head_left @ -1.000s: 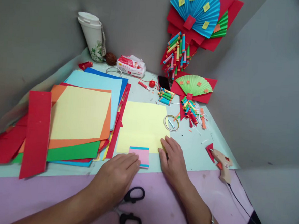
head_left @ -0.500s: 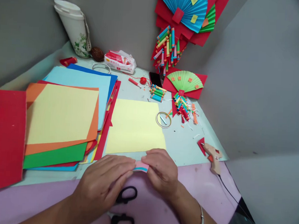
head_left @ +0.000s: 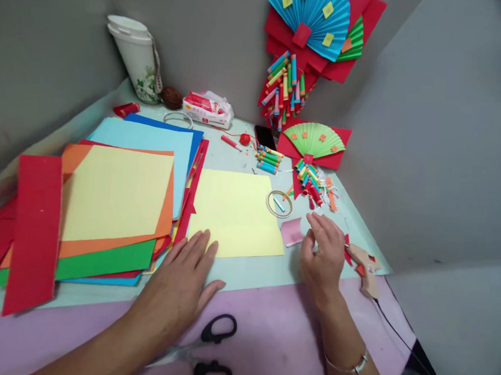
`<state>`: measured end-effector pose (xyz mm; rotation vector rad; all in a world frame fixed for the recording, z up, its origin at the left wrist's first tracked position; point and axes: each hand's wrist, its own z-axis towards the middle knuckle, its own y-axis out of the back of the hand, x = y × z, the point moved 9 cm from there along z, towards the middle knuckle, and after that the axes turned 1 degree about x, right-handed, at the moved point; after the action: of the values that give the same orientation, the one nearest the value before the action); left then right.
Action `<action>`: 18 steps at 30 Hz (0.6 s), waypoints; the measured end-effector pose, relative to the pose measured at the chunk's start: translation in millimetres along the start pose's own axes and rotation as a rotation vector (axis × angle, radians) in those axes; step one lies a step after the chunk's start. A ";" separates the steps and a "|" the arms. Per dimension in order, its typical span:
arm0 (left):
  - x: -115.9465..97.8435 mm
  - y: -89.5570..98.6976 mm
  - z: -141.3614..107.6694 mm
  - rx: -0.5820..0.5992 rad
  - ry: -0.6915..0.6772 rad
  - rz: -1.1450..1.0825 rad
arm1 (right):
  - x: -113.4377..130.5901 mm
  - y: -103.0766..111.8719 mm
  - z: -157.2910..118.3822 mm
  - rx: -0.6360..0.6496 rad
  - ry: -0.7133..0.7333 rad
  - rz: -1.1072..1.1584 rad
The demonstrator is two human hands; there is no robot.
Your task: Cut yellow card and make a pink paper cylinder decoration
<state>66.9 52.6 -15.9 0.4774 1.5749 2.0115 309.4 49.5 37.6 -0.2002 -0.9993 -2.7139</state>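
Yellow paper (head_left: 236,209) lies flat on a pale green cover (head_left: 249,269) spread over the lilac bench (head_left: 267,330). The person's left hand (head_left: 183,279) is laid out flat with its fingers a little apart and the thumb wide of them; it grips nothing, and its fingertips rest on the near left corner of that paper. At the opposite side, the right hand (head_left: 323,257) is loosely bent, the thumb slightly away from the fingers, with nothing seen between them. Just beside its thumb, near the yellow paper's right edge, lies a small pink piece (head_left: 292,233), slightly curled; whether the hand touches it cannot be told.

A roll of tape (head_left: 279,216) overlaps the yellow paper's right edge. Black-handled scissors (head_left: 216,339) lie on the lilac surface, between the two forearms, and a glue gun (head_left: 366,268) rests to the right of the right hand. Well to the left, a stack of coloured sheets (head_left: 118,196) carries a red strip (head_left: 35,236). Farther back stand a white cup (head_left: 133,56) and a light green fan (head_left: 315,140) on red paper.
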 end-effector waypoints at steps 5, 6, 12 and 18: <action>-7.8 4.1 -5.1 0.009 -0.034 -0.012 | 65.0 -26.9 -19.0 0.313 0.202 0.292; -9.7 4.3 -5.9 0.013 -0.042 -0.021 | 73.4 -35.3 -24.8 0.393 0.219 0.314; -14.1 4.5 -7.9 0.056 -0.087 -0.102 | 82.5 -59.9 -43.3 0.580 0.229 0.297; 16.9 18.3 -1.1 -0.029 0.054 -0.165 | 79.2 -58.1 -44.5 0.600 0.227 0.298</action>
<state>49.3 58.8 0.6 0.2748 1.5613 1.9327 215.5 49.2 -15.4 0.0650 -1.5097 -2.0132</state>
